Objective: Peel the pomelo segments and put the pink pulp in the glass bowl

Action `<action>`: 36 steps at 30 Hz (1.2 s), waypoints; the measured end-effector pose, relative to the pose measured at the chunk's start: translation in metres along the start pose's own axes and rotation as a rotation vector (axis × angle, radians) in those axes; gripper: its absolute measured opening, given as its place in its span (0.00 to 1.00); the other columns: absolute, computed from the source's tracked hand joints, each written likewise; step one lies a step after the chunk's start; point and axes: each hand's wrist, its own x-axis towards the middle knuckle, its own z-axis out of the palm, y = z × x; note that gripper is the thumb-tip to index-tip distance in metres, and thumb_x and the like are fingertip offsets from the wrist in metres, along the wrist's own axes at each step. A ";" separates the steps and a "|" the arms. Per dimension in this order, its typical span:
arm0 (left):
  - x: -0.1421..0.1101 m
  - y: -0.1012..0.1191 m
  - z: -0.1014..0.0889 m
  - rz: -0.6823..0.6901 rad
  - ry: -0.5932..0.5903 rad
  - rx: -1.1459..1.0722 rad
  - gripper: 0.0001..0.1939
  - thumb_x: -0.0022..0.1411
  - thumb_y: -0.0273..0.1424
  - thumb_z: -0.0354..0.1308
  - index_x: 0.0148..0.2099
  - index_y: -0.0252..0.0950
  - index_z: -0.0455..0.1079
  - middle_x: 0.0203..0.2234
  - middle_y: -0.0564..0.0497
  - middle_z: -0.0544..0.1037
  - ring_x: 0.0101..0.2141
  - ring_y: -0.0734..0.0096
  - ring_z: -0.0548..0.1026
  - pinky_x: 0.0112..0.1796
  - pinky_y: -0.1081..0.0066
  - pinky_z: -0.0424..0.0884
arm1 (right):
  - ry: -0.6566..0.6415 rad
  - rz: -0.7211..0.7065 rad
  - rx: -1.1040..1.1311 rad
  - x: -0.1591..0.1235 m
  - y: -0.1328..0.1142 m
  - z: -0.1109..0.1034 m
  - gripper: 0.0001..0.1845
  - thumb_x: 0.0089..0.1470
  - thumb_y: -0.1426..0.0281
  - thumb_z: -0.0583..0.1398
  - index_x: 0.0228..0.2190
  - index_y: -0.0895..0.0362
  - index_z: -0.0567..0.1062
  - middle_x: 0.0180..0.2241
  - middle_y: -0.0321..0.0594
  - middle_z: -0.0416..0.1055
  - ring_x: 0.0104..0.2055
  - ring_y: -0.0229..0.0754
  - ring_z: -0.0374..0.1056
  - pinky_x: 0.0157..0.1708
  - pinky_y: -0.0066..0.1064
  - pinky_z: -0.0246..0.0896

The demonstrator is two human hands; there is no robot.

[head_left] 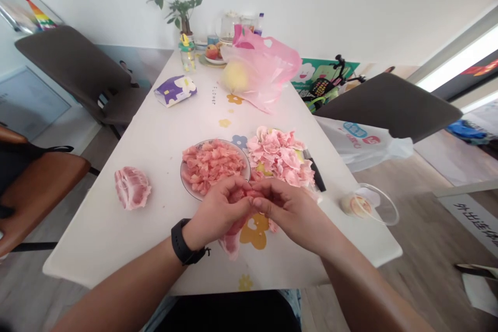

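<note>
My left hand [218,212] and my right hand [291,210] meet at the near edge of a plate, fingertips pinched on a small piece of pink pomelo flesh [253,193]. A pomelo segment [231,244], pale membrane on it, shows below my left hand; its upper part is hidden, so I cannot tell whether it is held or lies on the table. Just beyond, the round plate [182,180] is heaped with peeled pomelo flesh [213,163]. A pile of pale pink pomelo membranes [278,155] lies right of it. Several joined, unpeeled pomelo segments [132,188] sit at the left.
A knife's black handle [316,171] sticks out beside the membranes. A clear plastic tub [369,205] stands at the right edge. Farther back are a pink plastic bag [272,70] with a yellow fruit [235,77], a tissue pack [176,91] and a lidded bottle [188,57]. Chairs flank the table.
</note>
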 end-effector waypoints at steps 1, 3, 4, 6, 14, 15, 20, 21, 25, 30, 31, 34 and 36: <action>0.000 0.000 0.000 0.017 -0.009 0.005 0.14 0.59 0.41 0.71 0.39 0.38 0.73 0.24 0.56 0.73 0.21 0.78 0.66 0.23 0.75 0.60 | -0.020 0.030 0.068 0.000 0.001 0.001 0.16 0.64 0.53 0.64 0.41 0.53 0.79 0.33 0.38 0.78 0.31 0.41 0.71 0.30 0.32 0.66; 0.000 -0.002 -0.003 0.043 -0.019 0.006 0.13 0.61 0.40 0.70 0.39 0.38 0.74 0.26 0.55 0.75 0.23 0.77 0.68 0.25 0.75 0.63 | -0.047 0.086 0.194 0.002 0.005 0.002 0.18 0.63 0.52 0.66 0.39 0.54 0.77 0.30 0.36 0.75 0.28 0.38 0.68 0.26 0.31 0.64; 0.001 -0.003 -0.004 0.054 -0.022 -0.003 0.12 0.61 0.39 0.70 0.39 0.37 0.74 0.27 0.55 0.75 0.24 0.77 0.69 0.26 0.75 0.64 | -0.063 0.107 0.258 0.003 0.008 0.002 0.19 0.62 0.51 0.66 0.39 0.54 0.77 0.28 0.34 0.73 0.25 0.37 0.66 0.24 0.29 0.62; 0.002 -0.006 -0.008 0.077 -0.034 -0.039 0.10 0.62 0.36 0.70 0.39 0.37 0.75 0.30 0.54 0.77 0.27 0.77 0.71 0.30 0.75 0.68 | -0.105 0.126 0.386 0.004 0.014 0.002 0.19 0.62 0.51 0.68 0.38 0.55 0.75 0.24 0.30 0.68 0.21 0.33 0.60 0.21 0.27 0.57; 0.000 -0.004 -0.014 0.041 -0.167 -0.423 0.12 0.58 0.34 0.72 0.41 0.38 0.75 0.26 0.52 0.81 0.18 0.77 0.71 0.21 0.76 0.67 | -0.146 0.162 0.897 0.008 0.016 0.004 0.21 0.53 0.55 0.73 0.31 0.56 0.74 0.25 0.31 0.68 0.19 0.29 0.52 0.15 0.24 0.45; -0.001 -0.001 -0.015 0.046 -0.187 -0.473 0.12 0.57 0.35 0.71 0.41 0.38 0.74 0.26 0.52 0.81 0.15 0.77 0.69 0.18 0.76 0.64 | -0.116 0.164 0.904 0.012 0.016 0.003 0.21 0.53 0.55 0.73 0.30 0.55 0.73 0.25 0.31 0.68 0.19 0.29 0.52 0.16 0.24 0.45; 0.002 0.019 -0.028 0.161 -0.064 -0.643 0.12 0.55 0.33 0.68 0.41 0.38 0.71 0.26 0.52 0.79 0.15 0.75 0.69 0.15 0.77 0.62 | 0.078 0.043 0.388 0.048 0.012 0.004 0.12 0.60 0.59 0.67 0.35 0.54 0.76 0.29 0.33 0.72 0.26 0.36 0.64 0.26 0.30 0.59; 0.003 0.024 -0.030 0.170 -0.020 -0.660 0.11 0.56 0.33 0.67 0.40 0.38 0.71 0.26 0.53 0.78 0.16 0.76 0.68 0.15 0.77 0.62 | 0.129 0.001 0.196 0.058 0.010 0.007 0.08 0.61 0.62 0.65 0.36 0.54 0.77 0.31 0.34 0.74 0.29 0.38 0.67 0.30 0.32 0.61; 0.010 0.033 -0.037 0.185 0.078 -0.634 0.10 0.57 0.35 0.65 0.32 0.35 0.70 0.20 0.53 0.71 0.18 0.77 0.65 0.18 0.78 0.62 | 0.204 -0.218 -0.407 0.091 0.001 0.023 0.08 0.65 0.72 0.60 0.43 0.53 0.79 0.42 0.42 0.78 0.43 0.46 0.73 0.44 0.38 0.65; 0.016 0.031 -0.040 0.190 0.114 -0.599 0.11 0.57 0.38 0.64 0.31 0.34 0.72 0.15 0.53 0.68 0.17 0.76 0.64 0.19 0.77 0.61 | 0.087 -0.275 -0.611 0.100 0.002 0.029 0.13 0.69 0.72 0.56 0.43 0.53 0.82 0.47 0.47 0.76 0.49 0.48 0.74 0.48 0.39 0.67; 0.016 0.029 -0.040 0.194 0.132 -0.600 0.11 0.57 0.38 0.64 0.31 0.35 0.71 0.15 0.53 0.69 0.17 0.75 0.65 0.19 0.77 0.61 | 0.107 -0.280 -0.584 0.098 0.002 0.027 0.13 0.69 0.72 0.57 0.46 0.53 0.82 0.48 0.47 0.77 0.49 0.49 0.74 0.49 0.40 0.68; 0.016 0.025 -0.037 0.215 0.213 -0.589 0.09 0.57 0.35 0.66 0.34 0.38 0.69 0.17 0.56 0.70 0.17 0.74 0.66 0.19 0.75 0.62 | 0.212 -0.304 -0.405 0.087 -0.001 0.022 0.16 0.68 0.69 0.58 0.53 0.53 0.79 0.47 0.46 0.78 0.49 0.49 0.74 0.51 0.43 0.68; 0.014 0.022 -0.033 0.240 0.292 -0.555 0.10 0.57 0.33 0.68 0.37 0.39 0.70 0.22 0.56 0.74 0.19 0.75 0.70 0.22 0.74 0.67 | 0.208 -0.286 -0.199 0.078 -0.008 0.021 0.14 0.68 0.64 0.59 0.51 0.52 0.79 0.44 0.44 0.79 0.46 0.47 0.75 0.48 0.42 0.70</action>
